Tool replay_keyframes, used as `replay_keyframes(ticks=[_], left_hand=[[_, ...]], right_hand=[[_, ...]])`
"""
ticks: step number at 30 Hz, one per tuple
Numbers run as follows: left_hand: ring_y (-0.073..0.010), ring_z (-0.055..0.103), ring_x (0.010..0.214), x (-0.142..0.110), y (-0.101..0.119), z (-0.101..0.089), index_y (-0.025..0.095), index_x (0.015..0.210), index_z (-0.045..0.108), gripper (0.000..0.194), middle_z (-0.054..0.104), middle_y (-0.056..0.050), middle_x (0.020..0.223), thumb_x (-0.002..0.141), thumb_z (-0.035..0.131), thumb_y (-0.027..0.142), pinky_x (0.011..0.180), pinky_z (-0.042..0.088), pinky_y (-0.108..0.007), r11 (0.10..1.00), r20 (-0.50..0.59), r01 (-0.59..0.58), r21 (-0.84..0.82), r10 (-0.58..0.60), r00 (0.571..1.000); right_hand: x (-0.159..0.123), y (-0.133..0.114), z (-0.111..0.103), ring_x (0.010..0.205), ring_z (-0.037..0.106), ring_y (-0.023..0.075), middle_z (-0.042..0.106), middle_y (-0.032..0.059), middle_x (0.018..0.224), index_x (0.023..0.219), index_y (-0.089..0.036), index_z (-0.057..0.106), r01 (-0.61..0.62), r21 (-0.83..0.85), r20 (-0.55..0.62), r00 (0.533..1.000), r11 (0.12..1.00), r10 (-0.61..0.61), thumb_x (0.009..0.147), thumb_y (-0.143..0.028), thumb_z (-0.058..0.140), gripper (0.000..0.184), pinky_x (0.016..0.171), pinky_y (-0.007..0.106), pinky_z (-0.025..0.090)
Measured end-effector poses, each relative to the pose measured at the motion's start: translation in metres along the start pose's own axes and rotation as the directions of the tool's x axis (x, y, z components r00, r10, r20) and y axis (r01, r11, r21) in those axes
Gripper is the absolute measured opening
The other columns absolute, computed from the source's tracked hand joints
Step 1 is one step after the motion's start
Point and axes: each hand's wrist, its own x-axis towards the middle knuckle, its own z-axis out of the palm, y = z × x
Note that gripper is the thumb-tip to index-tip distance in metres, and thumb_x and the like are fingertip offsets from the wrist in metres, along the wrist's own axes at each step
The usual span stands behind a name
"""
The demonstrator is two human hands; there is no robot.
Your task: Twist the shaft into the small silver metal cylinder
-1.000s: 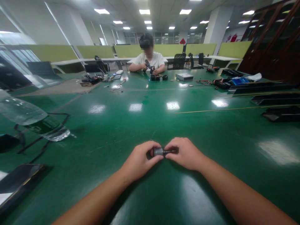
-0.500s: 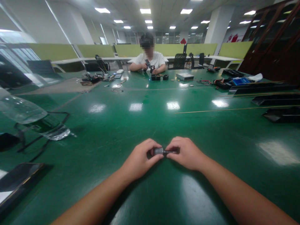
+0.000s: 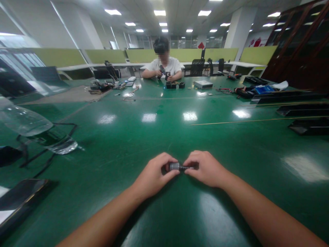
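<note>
Green table (image 3: 154, 137) below; pinching small part (image 3: 174, 166) w/ L hand (image 3: 155, 173) at grey body, R hand (image 3: 207, 168) at thin dark end, both nearly closed.

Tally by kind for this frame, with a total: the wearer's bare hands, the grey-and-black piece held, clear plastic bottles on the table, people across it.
Wearer's hands, left hand and right hand: 2
Held grey-and-black piece: 1
Clear plastic bottle: 1
Person across the table, in a white shirt: 1
Total: 5
</note>
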Motion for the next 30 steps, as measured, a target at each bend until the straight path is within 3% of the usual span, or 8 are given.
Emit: replay_keyframes(ticks=[30], left_hand=[[-0.0161, 0.057, 0.078, 0.0, 0.002, -0.002, 0.02, 0.101, 0.064, 0.016, 0.061, -0.002, 0.087, 0.086, 0.065, 0.027, 0.072, 0.044, -0.028, 1.0, 0.013, -0.002, 0.001, 0.002, 1.0]], right_hand=[[-0.004, 0.001, -0.013, 0.071, 0.058, 0.014, 0.067, 0.0013, 0.076, 0.081, -0.02, 0.074, -0.043, -0.044, 0.059, 0.997, 0.998, 0.046, 0.074, -0.018, 0.07, 0.008, 0.067, 0.026, 0.042]])
